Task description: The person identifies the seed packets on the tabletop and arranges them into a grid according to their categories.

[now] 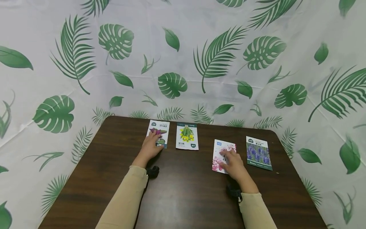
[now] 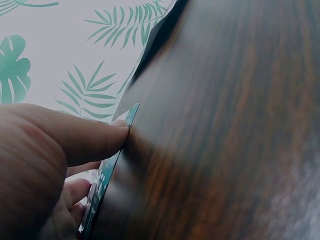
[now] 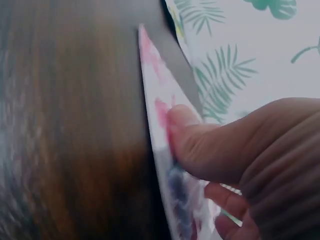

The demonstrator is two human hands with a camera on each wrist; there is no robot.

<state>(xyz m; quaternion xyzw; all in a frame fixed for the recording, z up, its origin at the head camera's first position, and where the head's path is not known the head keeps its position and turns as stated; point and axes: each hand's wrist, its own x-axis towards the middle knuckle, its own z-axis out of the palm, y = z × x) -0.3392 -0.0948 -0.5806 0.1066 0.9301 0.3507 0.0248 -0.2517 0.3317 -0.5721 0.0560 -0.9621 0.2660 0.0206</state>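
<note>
Four flat seed packets lie on the dark wooden table; two are under my hands. My left hand rests on the far-left packet, white with a purple plant picture. In the left wrist view its thumb touches the packet's green-edged corner, and the other fingertips lie on its face. To the right, my right hand rests on a packet with pink blossoms, covering part of its front. The right wrist view has the thumb pressed on that packet, with the fingers beyond it.
Between the hands, near the back edge, lies a packet with yellow flowers. A packet with purple flower spikes is just right of my right hand. Behind the table hangs a white leaf-printed cloth.
</note>
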